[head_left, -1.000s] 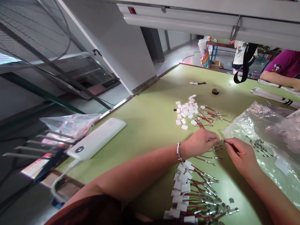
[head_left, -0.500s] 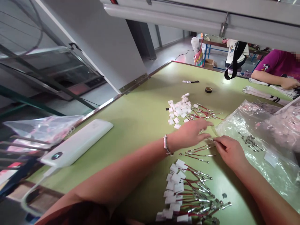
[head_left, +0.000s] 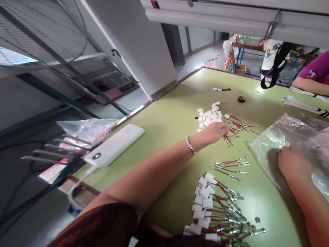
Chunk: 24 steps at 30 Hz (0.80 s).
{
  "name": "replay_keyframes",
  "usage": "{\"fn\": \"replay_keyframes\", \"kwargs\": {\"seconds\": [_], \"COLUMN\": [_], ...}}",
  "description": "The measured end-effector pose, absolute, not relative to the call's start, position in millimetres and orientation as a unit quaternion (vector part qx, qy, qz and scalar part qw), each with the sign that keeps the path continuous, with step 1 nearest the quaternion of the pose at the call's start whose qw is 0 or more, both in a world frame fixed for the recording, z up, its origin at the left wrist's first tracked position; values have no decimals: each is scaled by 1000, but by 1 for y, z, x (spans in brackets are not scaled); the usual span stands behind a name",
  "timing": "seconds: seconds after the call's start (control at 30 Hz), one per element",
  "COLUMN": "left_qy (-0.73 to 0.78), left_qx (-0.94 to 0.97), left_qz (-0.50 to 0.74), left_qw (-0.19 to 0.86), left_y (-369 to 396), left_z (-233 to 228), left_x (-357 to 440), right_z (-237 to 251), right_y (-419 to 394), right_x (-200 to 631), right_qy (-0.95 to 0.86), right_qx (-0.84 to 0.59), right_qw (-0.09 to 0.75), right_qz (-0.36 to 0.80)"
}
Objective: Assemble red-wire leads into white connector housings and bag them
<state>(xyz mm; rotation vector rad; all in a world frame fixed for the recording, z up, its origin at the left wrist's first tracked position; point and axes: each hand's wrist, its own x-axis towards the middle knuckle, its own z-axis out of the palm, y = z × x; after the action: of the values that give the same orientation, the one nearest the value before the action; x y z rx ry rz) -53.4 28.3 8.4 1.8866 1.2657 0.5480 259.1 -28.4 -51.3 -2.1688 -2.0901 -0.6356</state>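
Note:
My left hand [head_left: 214, 132] is at the far pile, its fingers drawn together between the white connectors [head_left: 210, 116] and the loose short red wires [head_left: 239, 127]; whatever it grips is hidden. On the clear plastic bag [head_left: 267, 133] rests my right hand [head_left: 294, 168], closed and slightly blurred, with a tiny shiny bit at its fingertips that I cannot make out. Between the hands and me lies a small group of red wires with metal ends [head_left: 231, 168]. Closer still is a row of red wires with white tags or connectors [head_left: 207, 202] and metal ends.
A white power bank [head_left: 115, 144] with a cable lies at the left edge, near a metal rack. Black tape [head_left: 241, 99] sits farther back. Bundled white wires [head_left: 303, 104] lie at right, beside a person's purple sleeve [head_left: 313, 70]. A black strap [head_left: 276, 68] hangs above.
My hands have moved apart. The left went back to the far pile of wires; the right went right onto the bag, covering metal pieces seen there before. The view has turned left.

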Motion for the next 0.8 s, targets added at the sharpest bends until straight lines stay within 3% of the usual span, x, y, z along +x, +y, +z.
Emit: {"fn": "replay_keyframes", "kwargs": {"seconds": [0.1,0.17,0.3,0.4,0.8], "left_qy": [506,480,394,372,326], "left_qx": [718,726,780,815,817], "left_qz": [229,243,240,167,154], "left_qw": [421,429,424,412,450], "left_y": [25,20,6,-1,-6], "left_z": [6,2,-10,-16,-18], "left_x": [-49,-44,-30,-24,-22], "right_z": [-43,-35,-27,-30,-41], "right_y": [-31,-35,-51,-62,-65], "right_x": [247,233,199,179,170], "right_qy": [-648,-638,-703,-696,-704], "right_qx": [-734,-746,-655,-606,-576], "right_qw": [40,97,274,351,363], "right_qz": [-201,-165,39,157,202]}}
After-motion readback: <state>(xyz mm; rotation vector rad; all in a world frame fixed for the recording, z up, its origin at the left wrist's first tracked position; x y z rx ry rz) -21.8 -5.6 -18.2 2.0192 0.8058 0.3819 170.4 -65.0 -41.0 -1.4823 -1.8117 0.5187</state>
